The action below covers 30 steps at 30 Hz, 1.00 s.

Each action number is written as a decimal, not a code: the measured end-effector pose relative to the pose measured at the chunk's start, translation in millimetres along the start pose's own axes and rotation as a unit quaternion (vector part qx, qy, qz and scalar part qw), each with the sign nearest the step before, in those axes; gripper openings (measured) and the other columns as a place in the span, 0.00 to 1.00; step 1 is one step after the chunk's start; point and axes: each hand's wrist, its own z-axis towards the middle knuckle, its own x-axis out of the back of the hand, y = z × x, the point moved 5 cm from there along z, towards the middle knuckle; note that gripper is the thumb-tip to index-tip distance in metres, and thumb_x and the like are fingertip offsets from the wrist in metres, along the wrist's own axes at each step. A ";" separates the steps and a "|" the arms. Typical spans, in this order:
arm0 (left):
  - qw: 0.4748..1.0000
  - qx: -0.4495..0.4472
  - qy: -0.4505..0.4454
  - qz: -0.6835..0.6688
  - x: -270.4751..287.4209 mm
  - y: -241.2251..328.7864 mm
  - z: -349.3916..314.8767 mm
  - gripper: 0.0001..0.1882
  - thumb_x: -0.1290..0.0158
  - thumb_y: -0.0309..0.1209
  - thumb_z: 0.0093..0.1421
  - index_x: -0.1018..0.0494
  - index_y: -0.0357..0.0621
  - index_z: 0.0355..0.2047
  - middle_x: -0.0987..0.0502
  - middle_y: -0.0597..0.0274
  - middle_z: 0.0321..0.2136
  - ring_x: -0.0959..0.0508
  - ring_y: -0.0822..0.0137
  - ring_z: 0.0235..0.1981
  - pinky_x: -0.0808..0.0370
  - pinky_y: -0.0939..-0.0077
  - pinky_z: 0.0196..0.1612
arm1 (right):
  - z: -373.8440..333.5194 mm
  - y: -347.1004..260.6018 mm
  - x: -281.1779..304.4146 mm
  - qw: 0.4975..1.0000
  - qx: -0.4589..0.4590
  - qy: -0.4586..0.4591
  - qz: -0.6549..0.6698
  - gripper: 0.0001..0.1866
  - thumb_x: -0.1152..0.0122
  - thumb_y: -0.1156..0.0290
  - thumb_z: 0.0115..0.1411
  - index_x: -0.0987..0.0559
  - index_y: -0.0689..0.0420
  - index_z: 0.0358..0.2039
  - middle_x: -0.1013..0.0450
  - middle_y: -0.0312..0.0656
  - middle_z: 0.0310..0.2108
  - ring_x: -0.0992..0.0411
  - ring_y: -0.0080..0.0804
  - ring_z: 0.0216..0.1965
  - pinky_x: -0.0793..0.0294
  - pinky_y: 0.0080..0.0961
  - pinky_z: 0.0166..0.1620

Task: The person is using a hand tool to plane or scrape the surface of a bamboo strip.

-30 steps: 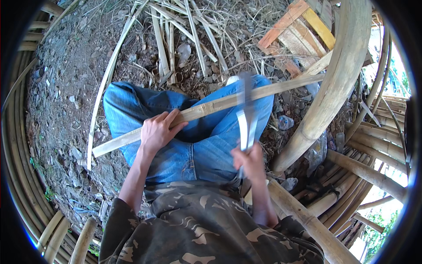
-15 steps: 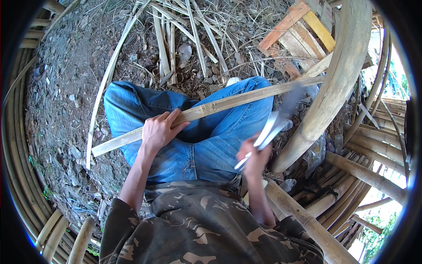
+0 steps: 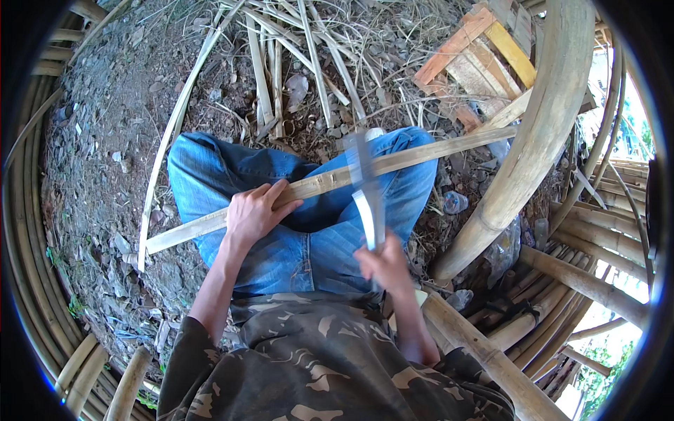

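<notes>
Fingers on the left hand (image 3: 249,216) are hugging a long, flat tan bamboo strip (image 3: 414,157) slanting rightward-up across blue jeans (image 3: 270,263); right hand (image 3: 389,265), farther off, clenches a kinda blurry silver metal knife (image 3: 366,215).

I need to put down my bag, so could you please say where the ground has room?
Roomiest is the littered ground between the long pale strip and the left-edge bamboo poles. Crowded: the lap, crossed by the slat and long tool; beyond the knees, heaped strips; right, the thick bamboo pole.
</notes>
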 end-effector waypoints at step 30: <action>0.999 -0.029 -0.010 0.036 35.2 -24.1 -29.4 0.27 0.37 0.47 0.52 0.25 0.42 0.46 0.23 0.61 0.26 0.23 0.59 0.30 0.26 0.65 0.39 | -1.1 -60.5 47.9 0.981 0.084 0.108 0.137 0.18 0.44 0.85 0.52 0.36 0.58 0.42 0.37 0.36 0.18 0.40 0.20 0.12 0.39 0.22 0.15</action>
